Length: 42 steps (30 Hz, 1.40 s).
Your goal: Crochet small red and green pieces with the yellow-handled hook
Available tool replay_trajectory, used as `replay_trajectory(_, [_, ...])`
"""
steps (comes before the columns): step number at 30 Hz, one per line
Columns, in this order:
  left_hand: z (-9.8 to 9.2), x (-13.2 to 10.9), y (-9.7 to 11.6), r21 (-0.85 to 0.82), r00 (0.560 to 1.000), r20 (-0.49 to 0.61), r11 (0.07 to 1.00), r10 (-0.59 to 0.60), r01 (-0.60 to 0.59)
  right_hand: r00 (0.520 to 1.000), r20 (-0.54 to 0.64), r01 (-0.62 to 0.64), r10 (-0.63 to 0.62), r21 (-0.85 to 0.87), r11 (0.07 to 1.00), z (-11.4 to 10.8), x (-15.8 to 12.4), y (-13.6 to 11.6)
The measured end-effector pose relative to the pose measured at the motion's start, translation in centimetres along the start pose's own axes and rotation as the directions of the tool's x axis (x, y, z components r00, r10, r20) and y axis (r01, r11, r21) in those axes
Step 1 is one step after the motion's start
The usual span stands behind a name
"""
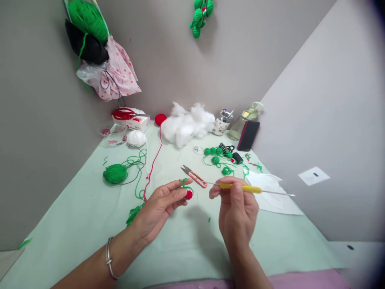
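Note:
My left hand (pixel 164 206) pinches a small round crochet piece (pixel 189 194), red in the middle with a white and green edge. A bit of green yarn rises over the index finger. In my right hand (pixel 237 208) lies a crochet hook (pixel 240 187) with a yellow handle and a metal shaft at both ends. Its left end points toward the crochet piece, apart from it. Beyond the two hands, orange thread snips (pixel 195 177) rest on the table. Green yarn (pixel 135 214) lies bunched beside my left wrist, partly hidden by it.
White stuffing (pixel 188 124) is heaped at the back. A green yarn ball (pixel 115 174), a white ball (pixel 136 138) and a red ball (pixel 160 119) sit left. Right are crocheted green balls (pixel 215 160), a phone (pixel 248 135), a bottle (pixel 240 124) and white paper (pixel 275 196).

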<state>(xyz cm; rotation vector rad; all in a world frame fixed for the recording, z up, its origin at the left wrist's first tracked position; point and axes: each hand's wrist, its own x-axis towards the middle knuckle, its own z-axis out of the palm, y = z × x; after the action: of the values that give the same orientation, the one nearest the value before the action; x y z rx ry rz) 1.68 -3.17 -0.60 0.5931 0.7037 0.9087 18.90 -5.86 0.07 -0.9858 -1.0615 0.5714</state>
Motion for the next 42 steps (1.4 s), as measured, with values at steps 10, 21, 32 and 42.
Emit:
replay_trajectory(10, [0.1, 0.0, 0.0, -0.018, 0.999, -0.034, 0.999, 0.036, -0.036, 0.944, 0.311, 0.138, -0.11, -0.068, 0.988, -0.3, -0.9, -0.2])
replay_trajectory(21, [0.1, -0.1, 0.0, 0.075, 0.987, -0.036, 0.985, 0.16, -0.157, 0.795, 0.5, 0.501, -0.343, -0.224, 0.836, 0.2, -1.2, -0.4])
replay_trajectory(32, [-0.2, -0.3, 0.6, 0.026, 0.96, -0.165, 0.974, 0.227, -0.226, 0.931, 0.365, 0.045, -0.008, -0.093, 0.995, 1.1, -1.8, 0.9])
replay_trajectory(42, [-0.4, -0.7, 1.1, -0.045, 0.975, -0.106, 0.979, 0.193, -0.199, 0.947, 0.319, 0.048, -0.02, -0.08, 0.996, 1.5, -1.7, 0.9])
